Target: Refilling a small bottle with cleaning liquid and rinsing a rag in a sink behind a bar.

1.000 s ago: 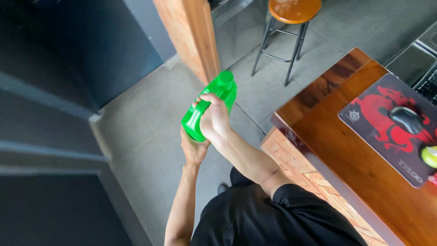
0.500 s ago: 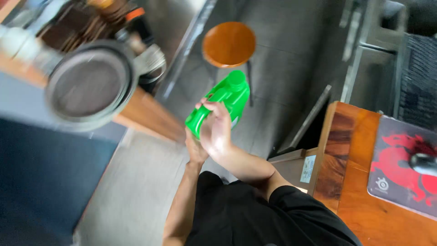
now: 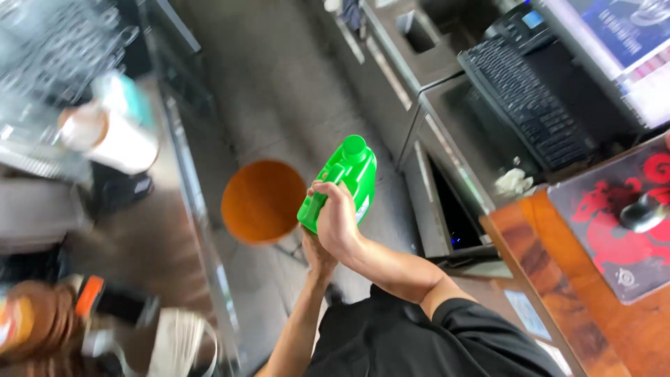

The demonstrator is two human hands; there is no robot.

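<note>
The left hand (image 3: 317,253) is mostly hidden here, tucked under the green jug (image 3: 340,183) and behind the right hand (image 3: 336,222), so only its heel and wrist show; whether its fingers are closed on the jug, you cannot tell. The right hand is plain enough: fingers wrapped and clamped around the jug's lower end, near the handle. The jug sits in mid-air in front of the body, tilted, cap end pointing away, above a grey floor. Part of its label peeks out beside the right palm, too small to make out.

Just left of the jug, lower down, is a round orange stool seat (image 3: 263,201). The whole left side is blurred: a metal shelf edge (image 3: 199,209), a white bottle with a teal top (image 3: 115,132), and brownish shapes at the bottom corner that will not resolve. To the right, a black keyboard (image 3: 527,98) on a grey counter, and a wooden desk (image 3: 558,279) with a red and black mouse mat (image 3: 614,223) carrying a mouse (image 3: 642,211), cut off by the edge.
</note>
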